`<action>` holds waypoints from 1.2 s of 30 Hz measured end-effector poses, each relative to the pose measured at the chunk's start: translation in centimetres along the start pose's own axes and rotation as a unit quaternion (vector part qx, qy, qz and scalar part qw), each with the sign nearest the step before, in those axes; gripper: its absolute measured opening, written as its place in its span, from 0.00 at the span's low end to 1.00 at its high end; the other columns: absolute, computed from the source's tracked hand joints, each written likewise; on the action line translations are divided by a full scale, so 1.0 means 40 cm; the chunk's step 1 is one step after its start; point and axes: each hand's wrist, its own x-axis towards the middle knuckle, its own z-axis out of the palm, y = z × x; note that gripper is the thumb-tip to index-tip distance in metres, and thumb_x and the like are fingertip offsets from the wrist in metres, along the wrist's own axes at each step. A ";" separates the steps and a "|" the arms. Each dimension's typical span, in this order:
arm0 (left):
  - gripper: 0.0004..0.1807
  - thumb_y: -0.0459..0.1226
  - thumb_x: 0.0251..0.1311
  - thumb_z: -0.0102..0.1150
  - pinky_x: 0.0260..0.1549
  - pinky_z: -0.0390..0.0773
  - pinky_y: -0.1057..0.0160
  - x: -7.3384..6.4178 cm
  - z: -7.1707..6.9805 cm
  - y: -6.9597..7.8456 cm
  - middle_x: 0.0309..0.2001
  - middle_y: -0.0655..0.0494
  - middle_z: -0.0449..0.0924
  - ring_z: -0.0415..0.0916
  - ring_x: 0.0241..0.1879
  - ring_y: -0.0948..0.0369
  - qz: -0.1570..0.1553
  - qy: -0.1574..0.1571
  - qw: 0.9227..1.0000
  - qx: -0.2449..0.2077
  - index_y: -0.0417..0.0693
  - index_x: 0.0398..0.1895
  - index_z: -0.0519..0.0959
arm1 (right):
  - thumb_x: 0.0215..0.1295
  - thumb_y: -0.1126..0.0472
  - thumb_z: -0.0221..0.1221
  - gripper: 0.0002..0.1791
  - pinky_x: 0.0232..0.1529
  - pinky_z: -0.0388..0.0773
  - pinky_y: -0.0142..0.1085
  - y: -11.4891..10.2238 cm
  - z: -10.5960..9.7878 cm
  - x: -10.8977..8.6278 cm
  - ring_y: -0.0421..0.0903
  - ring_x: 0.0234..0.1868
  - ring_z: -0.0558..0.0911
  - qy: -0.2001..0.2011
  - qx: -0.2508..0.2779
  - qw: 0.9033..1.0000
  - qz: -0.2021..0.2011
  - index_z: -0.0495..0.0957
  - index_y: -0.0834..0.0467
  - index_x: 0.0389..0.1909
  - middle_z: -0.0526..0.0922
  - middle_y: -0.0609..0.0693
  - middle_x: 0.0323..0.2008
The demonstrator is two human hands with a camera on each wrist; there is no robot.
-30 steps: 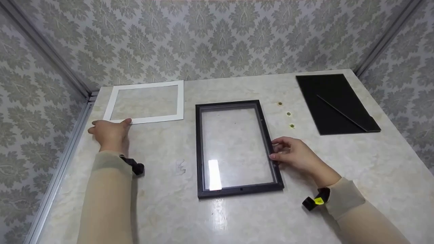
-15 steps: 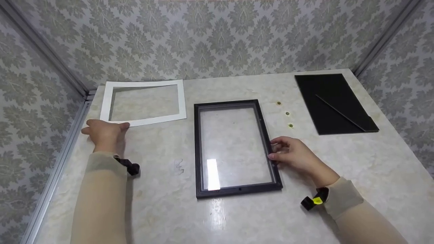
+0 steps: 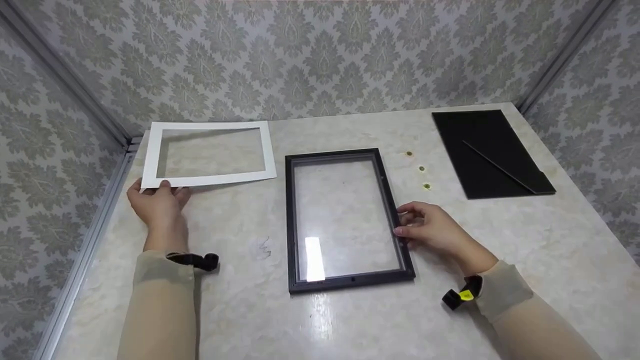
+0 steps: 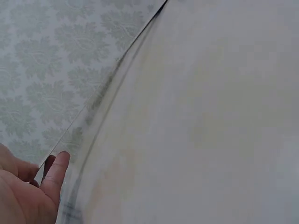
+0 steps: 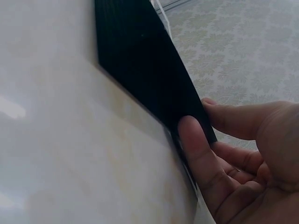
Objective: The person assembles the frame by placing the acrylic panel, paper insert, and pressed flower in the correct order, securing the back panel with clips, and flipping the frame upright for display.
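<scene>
A white picture mat [image 3: 215, 179] with a rectangular opening is at the back left, its near edge tilted up off the table. My left hand [image 3: 159, 212] pinches its near-left corner, thumb on top and fingers underneath. In the left wrist view the left hand [image 4: 32, 186] shows at the lower left, at the mat's thin edge. A black picture frame [image 3: 292, 225] with a clear pane lies in the middle. My right hand [image 3: 435, 227] grips its right side; in the right wrist view, fingers and thumb of the right hand [image 5: 247, 163] close on the dark frame edge [image 5: 140, 70].
Several small dried flowers, one a yellowish-green flower [image 3: 426, 186], lie in a row right of the frame. A black backing board [image 3: 480, 170] with a slanted strut lies at the back right. A small dark wavy shape [image 3: 264, 247] shows left of the frame. Patterned walls enclose the table [image 3: 240, 310].
The left hand has turned from lying over the mat's near-left corner to holding it with the thumb on top, and the mat's near side has risen. The right hand and the frame stay put.
</scene>
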 end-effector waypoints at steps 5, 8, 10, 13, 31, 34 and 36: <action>0.23 0.32 0.86 0.52 0.48 0.95 0.54 0.002 0.010 -0.017 0.56 0.52 0.76 0.83 0.47 0.54 -0.020 0.052 0.991 -0.125 0.53 0.78 0.70 | 0.73 0.67 0.72 0.35 0.36 0.92 0.33 -0.001 0.001 0.000 0.39 0.38 0.88 0.001 0.003 1.000 0.003 0.72 0.74 0.75 0.83 0.54 0.48; 0.15 0.35 0.88 0.51 0.54 0.95 0.49 -0.001 0.018 -0.023 0.54 0.49 0.79 0.86 0.49 0.52 -0.019 0.064 0.983 -0.173 0.50 0.71 0.74 | 0.73 0.68 0.72 0.34 0.36 0.92 0.33 -0.002 0.000 0.000 0.39 0.38 0.88 0.003 0.003 1.000 0.004 0.72 0.74 0.75 0.83 0.54 0.48; 0.13 0.37 0.89 0.49 0.52 0.96 0.47 -0.005 0.023 -0.025 0.56 0.50 0.79 0.86 0.51 0.50 -0.009 0.058 0.979 -0.197 0.52 0.68 0.72 | 0.73 0.68 0.72 0.34 0.36 0.92 0.33 -0.003 -0.001 -0.001 0.39 0.38 0.88 0.004 0.005 1.000 0.003 0.72 0.74 0.75 0.83 0.54 0.47; 0.10 0.39 0.90 0.47 0.41 0.97 0.47 -0.017 0.029 -0.024 0.63 0.53 0.76 0.84 0.53 0.49 0.000 0.045 0.976 -0.211 0.56 0.67 0.70 | 0.73 0.68 0.72 0.34 0.36 0.92 0.34 -0.003 -0.002 -0.001 0.39 0.38 0.88 0.006 0.004 1.000 0.000 0.72 0.74 0.74 0.83 0.54 0.47; 0.17 0.44 0.90 0.46 0.22 0.91 0.57 -0.122 0.112 -0.043 0.54 0.54 0.77 0.86 0.40 0.53 0.045 -0.077 0.994 -0.066 0.54 0.73 0.72 | 0.73 0.68 0.72 0.34 0.36 0.92 0.33 0.003 -0.001 -0.002 0.40 0.38 0.89 0.005 0.011 1.000 0.006 0.72 0.73 0.74 0.83 0.54 0.48; 0.15 0.43 0.90 0.48 0.20 0.89 0.59 -0.137 0.125 -0.058 0.51 0.53 0.76 0.85 0.34 0.55 0.052 -0.097 0.993 -0.040 0.51 0.70 0.74 | 0.73 0.68 0.72 0.34 0.36 0.91 0.33 0.002 -0.001 0.000 0.40 0.38 0.89 0.005 0.008 1.000 0.007 0.72 0.73 0.74 0.83 0.54 0.48; 0.14 0.43 0.90 0.50 0.18 0.88 0.60 -0.146 0.132 -0.069 0.50 0.53 0.77 0.84 0.31 0.56 0.055 -0.111 0.992 -0.023 0.50 0.68 0.75 | 0.73 0.68 0.72 0.34 0.36 0.91 0.33 0.001 0.000 0.001 0.39 0.38 0.88 0.006 0.006 1.000 0.008 0.73 0.73 0.75 0.83 0.54 0.48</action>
